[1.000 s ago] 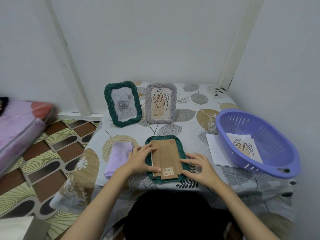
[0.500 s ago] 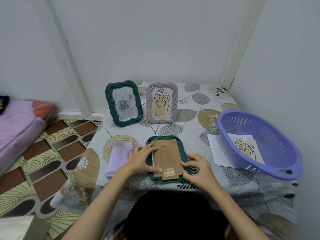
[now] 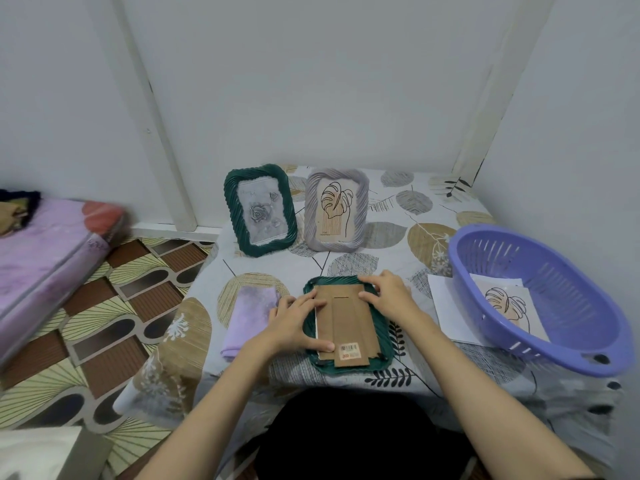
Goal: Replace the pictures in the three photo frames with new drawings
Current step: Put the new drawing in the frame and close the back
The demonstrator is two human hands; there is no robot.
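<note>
3 photo frames on the table (image 3: 398,216): 1 dark green frame (image 3: 346,367) lies face down at the near edge, brown cardboard backing (image 3: 346,320) up, with a barcode sticker (image 3: 349,348) and an orange label whose print is too blurred to read. Left hand (image 3: 294,323) rests on the backing's left edge, fingers spread flat, thumb near the sticker. Right hand (image 3: 388,292) presses the upper right corner, fingers loosely spread. 2 frames stand upright behind: green frame (image 3: 259,209) with a rose picture, grey frame (image 3: 335,209) with a leaf drawing. Purple basket (image 3: 588,344) at right holds another leaf drawing (image 3: 505,303). Folded lilac cloth (image 3: 247,317) lies just left.
</note>
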